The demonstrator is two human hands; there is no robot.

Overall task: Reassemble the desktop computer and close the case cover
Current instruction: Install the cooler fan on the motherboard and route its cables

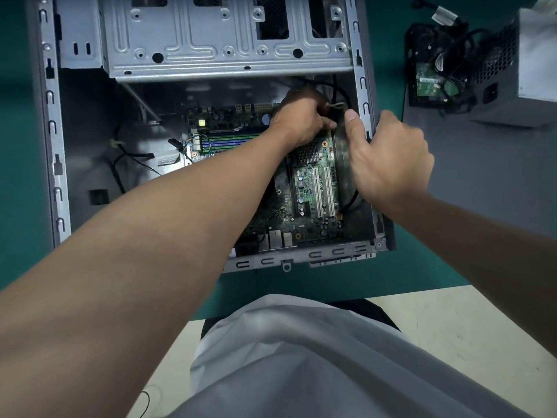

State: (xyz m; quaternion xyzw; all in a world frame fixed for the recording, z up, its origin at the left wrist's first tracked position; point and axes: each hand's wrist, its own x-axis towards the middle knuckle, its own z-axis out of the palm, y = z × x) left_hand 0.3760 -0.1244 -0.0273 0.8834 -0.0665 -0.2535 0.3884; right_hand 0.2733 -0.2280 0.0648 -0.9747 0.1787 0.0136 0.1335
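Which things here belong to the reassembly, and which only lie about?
Job: open grey metal computer case, green motherboard, black cable in the grip of the left hand, grey power supply box, flat grey cover panel.
Lying about: thin black wire at bottom left.

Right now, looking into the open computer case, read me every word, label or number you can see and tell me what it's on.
No text reads clearly.
Too blurred: print on the white sticker on the case floor.
Too small: white lettering on the motherboard.
Too blurred: label on the hard drive beside the case.
Too blurred: white tag on the loose cables.
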